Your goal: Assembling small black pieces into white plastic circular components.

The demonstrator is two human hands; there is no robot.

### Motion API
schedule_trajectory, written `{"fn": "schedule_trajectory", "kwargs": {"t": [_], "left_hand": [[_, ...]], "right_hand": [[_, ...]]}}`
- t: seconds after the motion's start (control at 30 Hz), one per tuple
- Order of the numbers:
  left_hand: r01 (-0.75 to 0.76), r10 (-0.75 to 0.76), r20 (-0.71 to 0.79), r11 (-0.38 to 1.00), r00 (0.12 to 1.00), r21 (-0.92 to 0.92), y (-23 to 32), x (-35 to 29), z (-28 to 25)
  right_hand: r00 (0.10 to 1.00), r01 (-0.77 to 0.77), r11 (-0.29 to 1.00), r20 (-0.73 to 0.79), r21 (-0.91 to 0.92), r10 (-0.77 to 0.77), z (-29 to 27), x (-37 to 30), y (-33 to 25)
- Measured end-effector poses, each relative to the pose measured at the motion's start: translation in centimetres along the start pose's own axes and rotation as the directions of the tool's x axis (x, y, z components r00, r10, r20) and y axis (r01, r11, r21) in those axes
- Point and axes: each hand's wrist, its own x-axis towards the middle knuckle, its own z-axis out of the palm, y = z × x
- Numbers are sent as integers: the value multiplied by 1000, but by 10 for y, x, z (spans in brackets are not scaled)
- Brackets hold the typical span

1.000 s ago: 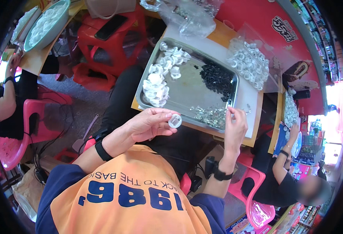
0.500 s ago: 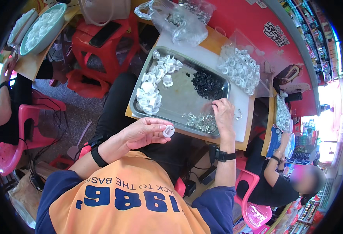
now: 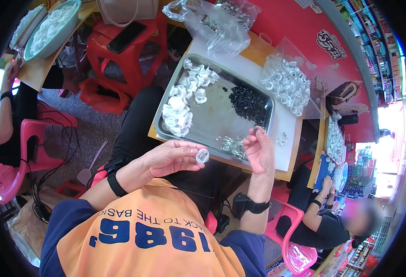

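Note:
Between the thumb and fingers of my left hand [image 3: 175, 156] is a round white plastic part [image 3: 202, 156] with a slot in its face, held in front of the tray's near edge. My right hand [image 3: 261, 152] is raised over the tray's near right corner, thumb and fingertips pinched on a small dark piece [image 3: 256, 130]. The metal tray [image 3: 207, 121] carries white plastic parts [image 3: 177, 113] on its left, a heap of small black pieces [image 3: 248, 102] at the right, and small shiny metal pieces [image 3: 233, 147] by the near edge, partly behind my right hand.
More white parts [image 3: 288, 85] lie in a clear box right of the tray, with a clear plastic bag [image 3: 224, 34] behind. A red stool [image 3: 120, 51] holds a phone [image 3: 127, 37]. Another person [image 3: 325, 226] sits at right; someone's arm [image 3: 2, 117] shows at left.
My right hand has lifted from the tray's right edge toward my left hand, a small dark piece now visible at its fingertips. The white part in my left hand has turned its face up.

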Motion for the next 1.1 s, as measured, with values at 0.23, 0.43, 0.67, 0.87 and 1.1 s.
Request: {"fn": "schedule_trajectory", "kwargs": {"t": [0.23, 0.43, 0.67, 0.87, 1.1], "left_hand": [[11, -11, -6, 1000, 1000, 1, 2, -2, 3], [19, -19, -23, 1000, 1000, 1, 1, -2, 4], [-8, 9, -26, 1000, 1000, 21, 1, -6, 6], [-11, 11, 12, 999, 1000, 32, 0, -6, 3], [18, -18, 88, 1000, 996, -1, 3, -7, 3]], "right_hand": [[984, -151, 960, 132, 236, 122, 31, -28, 18], [984, -88, 984, 166, 157, 62, 45, -39, 23], [985, -36, 996, 169, 87, 21, 48, -45, 31], [996, 55, 994, 72, -96, -48, 54, -49, 39], [992, 98, 984, 98, -149, -84, 60, -52, 48]]}}
